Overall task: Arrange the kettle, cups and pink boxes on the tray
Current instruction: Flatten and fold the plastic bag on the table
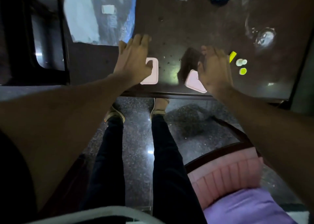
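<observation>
Two flat pink boxes lie near the front edge of a dark glossy table (pixel 195 20). My left hand (pixel 134 59) hovers over the left pink box (pixel 153 74) with straight fingers and covers its left part. My right hand (pixel 215 69) is spread over the right pink box (pixel 193 82), hiding its right side. Whether either hand touches its box cannot be told. No kettle, cups or tray can be made out clearly.
A yellow strip (pixel 232 55), a small white bottle (pixel 241 62) and a green cap (pixel 243 71) lie right of my right hand. A clear glass object (pixel 263 37) stands farther right. A pink chair (pixel 226 176) with a purple cushion (pixel 246 206) is below right.
</observation>
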`<action>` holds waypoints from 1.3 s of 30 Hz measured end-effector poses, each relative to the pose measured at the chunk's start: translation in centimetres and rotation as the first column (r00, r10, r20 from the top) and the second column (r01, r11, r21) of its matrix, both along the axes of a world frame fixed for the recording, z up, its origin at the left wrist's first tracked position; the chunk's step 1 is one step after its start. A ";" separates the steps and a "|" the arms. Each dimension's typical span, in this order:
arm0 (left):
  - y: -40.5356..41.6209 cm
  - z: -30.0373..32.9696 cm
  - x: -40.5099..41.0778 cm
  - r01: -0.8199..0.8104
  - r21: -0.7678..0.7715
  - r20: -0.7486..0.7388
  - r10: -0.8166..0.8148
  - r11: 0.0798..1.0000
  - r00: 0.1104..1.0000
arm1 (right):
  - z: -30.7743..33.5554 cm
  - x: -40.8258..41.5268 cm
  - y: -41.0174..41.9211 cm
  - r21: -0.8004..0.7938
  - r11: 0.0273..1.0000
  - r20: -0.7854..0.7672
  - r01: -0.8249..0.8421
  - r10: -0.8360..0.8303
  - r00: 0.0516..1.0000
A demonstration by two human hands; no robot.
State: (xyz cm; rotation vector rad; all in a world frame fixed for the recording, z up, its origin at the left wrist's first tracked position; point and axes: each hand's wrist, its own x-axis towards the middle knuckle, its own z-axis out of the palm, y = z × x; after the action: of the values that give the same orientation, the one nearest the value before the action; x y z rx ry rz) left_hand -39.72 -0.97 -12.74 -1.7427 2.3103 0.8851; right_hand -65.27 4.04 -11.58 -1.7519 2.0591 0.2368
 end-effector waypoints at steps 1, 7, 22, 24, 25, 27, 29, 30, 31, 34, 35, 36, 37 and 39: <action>0.7 -0.4 -0.1 -0.055 0.010 0.008 0.055 0.998 0.998 | -0.2 0.1 0.3 0.003 1.000 0.008 0.000 0.000 1.000; 5.3 -1.0 -0.5 -0.445 0.107 0.084 0.438 0.889 0.895 | -1.0 5.2 -0.5 -0.031 0.999 0.190 -0.027 0.032 0.981; 3.7 -1.0 1.6 -0.606 0.112 -0.039 0.613 0.788 0.789 | -2.3 12.1 -4.6 -0.030 0.999 0.273 -0.045 0.051 0.961; 1.8 -0.6 4.7 -0.582 -0.068 -0.046 0.580 0.810 0.813 | -2.3 13.7 -6.4 -0.065 0.998 0.291 0.002 0.017 0.957; 0.5 -0.7 6.4 -0.550 -0.156 -0.031 0.553 0.820 0.833 | -2.4 14.9 -7.4 -0.068 0.997 0.308 0.041 -0.018 0.951; -2.1 -0.9 9.5 -0.441 -0.270 0.040 0.468 0.856 0.883 | -2.8 17.0 -9.0 -0.027 0.987 0.363 0.160 -0.140 0.921; -4.8 -2.0 13.5 -0.348 -0.274 0.115 0.390 0.897 0.914 | -3.7 20.3 -11.1 0.005 0.967 0.385 0.256 -0.238 0.892; -5.4 -2.4 14.5 -0.294 -0.239 0.154 0.335 0.925 0.929 | -3.9 21.1 -11.8 0.019 0.957 0.372 0.290 -0.276 0.887; -5.6 -2.9 15.4 -0.250 -0.197 0.187 0.287 0.948 0.939 | -4.1 21.9 -12.8 0.019 0.951 0.338 0.309 -0.297 0.893; -3.1 -3.5 16.4 -0.196 -0.143 0.284 0.230 0.970 0.931 | -4.3 23.6 -16.0 -0.026 0.958 0.270 0.286 -0.269 0.925; -1.5 -3.3 16.1 -0.186 -0.147 0.299 0.223 0.971 0.928 | -4.2 23.7 -17.1 -0.059 0.968 0.260 0.244 -0.221 0.940; 0.3 -3.0 15.4 -0.175 -0.155 0.294 0.214 0.972 0.931 | -4.0 23.7 -18.3 -0.094 0.979 0.247 0.182 -0.154 0.957; 2.0 -2.8 14.4 -0.164 -0.166 0.268 0.205 0.972 0.941 | -3.9 23.6 -19.4 -0.118 0.989 0.233 0.094 -0.064 0.970; 5.0 -2.5 12.3 -0.170 -0.176 0.173 0.200 0.970 0.964 | -3.8 23.5 -20.8 -0.138 0.983 0.211 -0.124 0.152 0.966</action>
State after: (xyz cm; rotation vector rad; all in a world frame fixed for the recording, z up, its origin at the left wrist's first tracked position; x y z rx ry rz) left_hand -27.45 4.05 -15.26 -2.0378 2.1749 0.5404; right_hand -41.81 -16.80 -15.36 -1.9043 1.8308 -0.0451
